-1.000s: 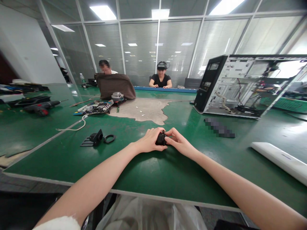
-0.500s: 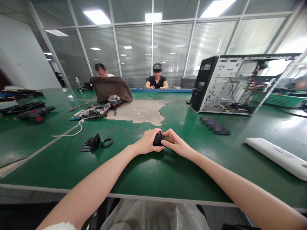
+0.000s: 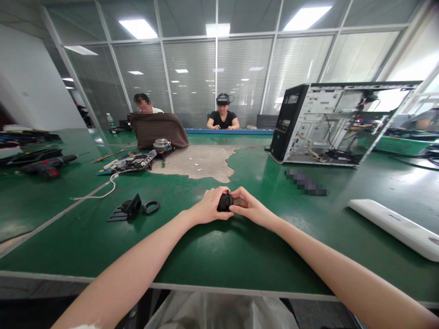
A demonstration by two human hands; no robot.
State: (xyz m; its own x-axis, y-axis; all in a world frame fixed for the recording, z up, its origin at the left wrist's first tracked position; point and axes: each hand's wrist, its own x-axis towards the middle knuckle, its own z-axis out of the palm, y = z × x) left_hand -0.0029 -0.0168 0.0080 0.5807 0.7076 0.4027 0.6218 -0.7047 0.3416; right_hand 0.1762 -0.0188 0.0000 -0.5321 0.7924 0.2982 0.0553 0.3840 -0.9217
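A small round black part point(image 3: 224, 202) is held between my two hands just above the green table point(image 3: 219, 256). My left hand point(image 3: 210, 204) wraps round its left side, thumb below and fingers over the top. From the right, the thumb and fingertips of my right hand point(image 3: 247, 205) grip its edge. To the left, a black bracket with prongs point(image 3: 127, 209) lies on the table, and a black ring point(image 3: 151, 207) is close beside it.
An open computer case point(image 3: 318, 125) stands at the back right. White device point(image 3: 394, 226) and blurred dark object point(image 3: 305, 182) lie right. Circuit boards point(image 3: 128, 163), brown cloth point(image 3: 157, 130) and drill point(image 3: 48, 167) are left. Two people sit across the table.
The camera view has shifted slightly. Both hands keep their hold on the black part, with little visible movement of the fingers.
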